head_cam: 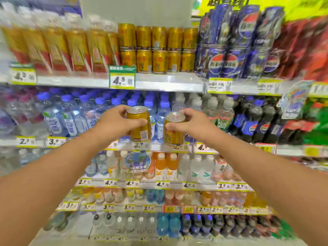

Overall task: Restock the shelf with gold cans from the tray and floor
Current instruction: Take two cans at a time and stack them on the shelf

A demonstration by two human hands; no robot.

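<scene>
A: Hands, quick?

B: Your left hand (pixel 116 121) grips one gold can (pixel 140 124), fingers curled round its upper body, thumb on the near side. Your right hand (pixel 192 123) grips a second gold can (pixel 173 129) the same way. Both upright, tops showing, held side by side with a narrow gap, not touching.

A: Where against the shelving?

B: You hold them in the air in front of the water bottles (pixel 71 119), below the top shelf's front edge (pixel 168 82).

A: And the stock?

B: The gold cans on the shelf (pixel 158 48) sit two high at that front edge, just right of the 4.5 price tag (pixel 122 79). Gold cartons (pixel 58 48) press against the row's left end, blue cola packs (pixel 236 48) against its right.

A: Open room?

B: Above the upper tier you've got bare white back panel (pixel 136 9). No gaps in the front row. Behind it, can't tell. The outer edges are blurred.
</scene>
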